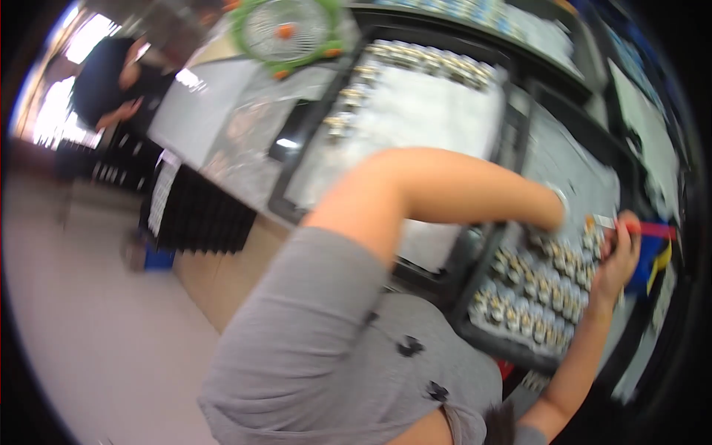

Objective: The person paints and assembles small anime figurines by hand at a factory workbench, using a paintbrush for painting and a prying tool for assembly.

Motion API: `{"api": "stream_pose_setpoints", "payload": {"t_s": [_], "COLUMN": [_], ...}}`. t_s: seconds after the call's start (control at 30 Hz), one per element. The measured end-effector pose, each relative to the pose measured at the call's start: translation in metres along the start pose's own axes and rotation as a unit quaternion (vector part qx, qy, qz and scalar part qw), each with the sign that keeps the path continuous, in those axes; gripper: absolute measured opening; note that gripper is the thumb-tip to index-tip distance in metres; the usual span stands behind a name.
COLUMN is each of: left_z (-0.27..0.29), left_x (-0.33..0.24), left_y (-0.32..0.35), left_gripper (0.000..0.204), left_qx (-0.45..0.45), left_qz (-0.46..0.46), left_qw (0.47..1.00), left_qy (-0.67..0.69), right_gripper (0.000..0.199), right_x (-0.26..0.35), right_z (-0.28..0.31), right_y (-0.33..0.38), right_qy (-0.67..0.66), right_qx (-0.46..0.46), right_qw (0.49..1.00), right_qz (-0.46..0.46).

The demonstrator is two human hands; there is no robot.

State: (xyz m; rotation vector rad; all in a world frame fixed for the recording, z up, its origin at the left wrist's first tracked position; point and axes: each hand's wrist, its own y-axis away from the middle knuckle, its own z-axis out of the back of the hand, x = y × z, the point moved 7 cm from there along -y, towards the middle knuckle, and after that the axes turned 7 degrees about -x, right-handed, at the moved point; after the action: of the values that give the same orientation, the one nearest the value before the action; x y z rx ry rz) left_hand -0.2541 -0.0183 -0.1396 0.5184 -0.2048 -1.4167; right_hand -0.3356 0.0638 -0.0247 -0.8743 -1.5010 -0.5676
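Note:
My left arm reaches across to the right, over the black tray [463, 319]. My left hand [552, 213] is low over the small metal parts [549, 285], with a white band at the wrist. Its fingers are hidden behind the wrist and blurred. The parts stand in several rows on a pale sheet [567, 159] in the tray. At the tray's right edge, my right hand [621, 256] is closed round a thin red-handled brush [653, 228]. The brush's pale, orange-tipped end points left toward my left hand.
To the left lies another black tray [285, 208] with similar parts along its far and left edges. A green fan [285, 33] and a dark phone-like slab [289, 130] sit beyond. Black stacked trays [204, 211] stand below the table. Another person [111, 81] is at far left.

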Motion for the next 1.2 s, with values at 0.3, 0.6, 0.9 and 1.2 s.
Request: {"api": "stream_pose_setpoints", "payload": {"t_s": [0.3, 0.6, 0.9, 1.2], "left_z": [0.084, 0.048, 0.049, 0.049], "left_x": [-0.006, 0.03, 0.017, 0.001], "left_y": [0.101, 0.194, 0.234, 0.227], "left_gripper": [0.033, 0.037, 0.076, 0.081], "left_qx": [-0.352, -0.246, -0.161, -0.171], "left_qz": [-0.023, -0.068, -0.157, -0.174], "left_qw": [0.93, 0.531, 0.507, 0.545], "left_qy": [0.108, 0.808, 0.832, 0.802], "right_gripper": [0.01, 0.012, 0.011, 0.012], "right_x": [0.056, 0.059, 0.042, 0.046], "right_z": [-0.002, -0.008, -0.03, -0.029], "right_y": [0.026, 0.037, 0.043, 0.045], "right_qy": [-0.044, -0.034, -0.04, -0.01], "right_qx": [0.079, 0.103, 0.093, 0.126], "right_qw": [0.995, 0.994, 0.995, 0.992], "right_qz": [0.029, 0.018, -0.009, 0.007]}}
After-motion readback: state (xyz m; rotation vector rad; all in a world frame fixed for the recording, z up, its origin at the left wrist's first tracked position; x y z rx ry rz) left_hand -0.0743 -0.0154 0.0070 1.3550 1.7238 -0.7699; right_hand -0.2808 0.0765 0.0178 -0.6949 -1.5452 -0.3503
